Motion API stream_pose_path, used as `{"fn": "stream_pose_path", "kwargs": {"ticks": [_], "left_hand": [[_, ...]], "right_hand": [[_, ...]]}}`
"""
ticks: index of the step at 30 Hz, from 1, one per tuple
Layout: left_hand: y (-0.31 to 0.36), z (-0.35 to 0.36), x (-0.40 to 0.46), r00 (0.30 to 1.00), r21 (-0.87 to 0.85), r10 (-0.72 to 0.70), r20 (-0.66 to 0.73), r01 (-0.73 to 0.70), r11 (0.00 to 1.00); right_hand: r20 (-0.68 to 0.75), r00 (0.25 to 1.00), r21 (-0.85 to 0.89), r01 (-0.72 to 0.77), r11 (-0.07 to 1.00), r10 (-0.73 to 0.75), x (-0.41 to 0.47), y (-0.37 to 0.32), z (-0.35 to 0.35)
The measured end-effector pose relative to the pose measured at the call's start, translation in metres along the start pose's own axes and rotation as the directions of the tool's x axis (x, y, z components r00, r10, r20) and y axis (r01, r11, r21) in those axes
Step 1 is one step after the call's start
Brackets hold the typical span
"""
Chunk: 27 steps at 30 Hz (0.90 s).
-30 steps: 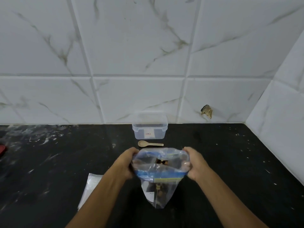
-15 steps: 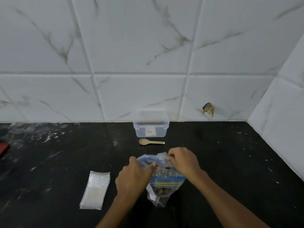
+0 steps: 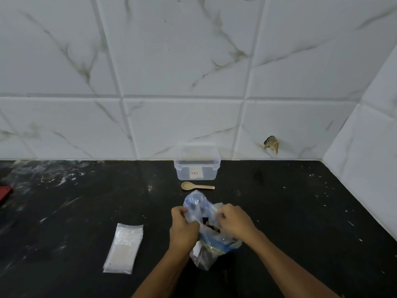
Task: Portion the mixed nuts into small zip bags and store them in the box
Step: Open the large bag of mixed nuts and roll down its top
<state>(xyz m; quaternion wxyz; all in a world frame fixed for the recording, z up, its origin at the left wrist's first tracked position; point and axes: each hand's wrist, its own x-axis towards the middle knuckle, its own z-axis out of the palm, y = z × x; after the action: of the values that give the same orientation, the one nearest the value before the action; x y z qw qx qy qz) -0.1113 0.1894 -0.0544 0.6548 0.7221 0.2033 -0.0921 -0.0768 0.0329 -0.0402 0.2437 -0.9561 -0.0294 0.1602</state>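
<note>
A clear and blue plastic bag of mixed nuts (image 3: 204,244) stands on the black counter in front of me. My left hand (image 3: 183,229) grips its left side and my right hand (image 3: 235,220) grips its right side, with the top of the bag crumpled between them. Dark nuts show through the opening. A flat stack of small clear zip bags (image 3: 124,247) lies to the left of the hands. A small beige spoon (image 3: 196,186) lies behind the bag. The clear plastic box (image 3: 197,166) stands open against the wall.
The black counter (image 3: 300,222) is speckled with white marks. White marble tiles form the back wall and the right side wall (image 3: 369,179). A red object (image 3: 4,193) shows at the far left edge. A chipped spot (image 3: 271,144) marks the back tile.
Both hands have come closer together and lowered the bag to the counter, crumpling its wide-open mouth. The stack of small zip bags is now fully in view.
</note>
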Motion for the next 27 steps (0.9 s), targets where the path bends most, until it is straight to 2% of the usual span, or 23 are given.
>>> {"fn": "stream_pose_path", "kwargs": {"ticks": [1, 2, 4, 6, 8, 9, 11, 13, 15, 17, 18, 19, 21, 22, 23, 25, 27], "left_hand": [[0.003, -0.002, 0.001, 1.0, -0.085, -0.008, -0.008, 0.007, 0.996], [0.007, -0.005, 0.001, 0.999, -0.182, -0.032, -0.014, 0.029, 0.983], [0.016, -0.011, 0.004, 0.995, -0.381, -0.099, 0.01, 0.095, 0.919], [0.023, -0.018, 0.013, 0.981, -0.539, -0.183, 0.068, 0.191, 0.821], [0.027, -0.026, 0.026, 0.947, -0.673, -0.269, 0.176, 0.315, 0.67], [0.029, -0.029, 0.03, 0.929, -0.71, -0.291, 0.227, 0.362, 0.604], [0.033, -0.034, 0.035, 0.912, -0.717, -0.309, 0.268, 0.403, 0.568], [0.035, -0.034, 0.037, 0.905, -0.704, -0.319, 0.281, 0.42, 0.572], [0.035, -0.032, 0.038, 0.899, -0.673, -0.323, 0.296, 0.436, 0.597], [0.034, -0.031, 0.041, 0.916, -0.591, -0.326, 0.234, 0.4, 0.7], [0.031, -0.031, 0.042, 0.925, -0.526, -0.33, 0.188, 0.379, 0.761], [0.026, -0.031, 0.043, 0.929, -0.455, -0.339, 0.152, 0.37, 0.81], [0.015, -0.03, 0.043, 0.949, -0.299, -0.304, 0.087, 0.316, 0.9], [0.009, -0.029, 0.043, 0.967, -0.196, -0.251, 0.05, 0.256, 0.947], [0.003, -0.028, 0.041, 0.982, -0.078, -0.186, 0.012, 0.187, 0.979], [-0.004, -0.026, 0.031, 0.998, 0.205, -0.012, -0.067, 0.025, 0.978], [-0.005, -0.023, 0.014, 0.961, 0.513, 0.221, -0.166, -0.107, 0.852]], "right_hand": [[-0.015, 0.997, 0.179, -0.069, 0.981, 0.073, 0.002, 0.001, -0.004], [-0.009, 0.984, 0.388, -0.16, 0.907, 0.178, 0.005, 0.002, -0.008], [0.085, 0.931, 0.751, -0.294, 0.592, 0.354, 0.005, 0.003, -0.019], [0.2, 0.911, 0.933, -0.289, 0.213, 0.361, 0.005, 0.005, -0.027], [0.302, 0.911, 0.952, -0.273, -0.138, 0.281, 0.004, 0.009, -0.034], [0.331, 0.914, 0.927, -0.268, -0.263, 0.235, 0.003, 0.01, -0.037], [0.348, 0.919, 0.881, -0.252, -0.401, 0.186, 0.003, 0.012, -0.04], [0.335, 0.926, 0.863, -0.226, -0.451, 0.177, -0.001, 0.011, -0.037], [0.307, 0.936, 0.872, -0.204, -0.444, 0.173, -0.004, 0.011, -0.03], [0.278, 0.931, 0.916, -0.182, -0.357, 0.238, -0.002, 0.014, -0.021], [0.277, 0.91, 0.952, -0.215, -0.219, 0.309, 0.0, 0.015, -0.017], [0.282, 0.881, 0.953, -0.304, -0.003, 0.379, -0.001, 0.014, -0.015], [0.231, 0.82, 0.744, -0.496, 0.447, 0.524, -0.002, 0.016, -0.007], [0.125, 0.848, 0.636, -0.467, 0.614, 0.515, -0.004, 0.019, -0.002], [-0.007, 0.899, 0.564, -0.358, 0.744, 0.438, -0.004, 0.024, 0.003], [-0.234, 0.941, 0.395, -0.14, 0.908, 0.246, -0.003, 0.026, 0.006], [-0.319, 0.944, 0.221, -0.006, 0.975, 0.079, 0.0, 0.02, 0.005]]}}
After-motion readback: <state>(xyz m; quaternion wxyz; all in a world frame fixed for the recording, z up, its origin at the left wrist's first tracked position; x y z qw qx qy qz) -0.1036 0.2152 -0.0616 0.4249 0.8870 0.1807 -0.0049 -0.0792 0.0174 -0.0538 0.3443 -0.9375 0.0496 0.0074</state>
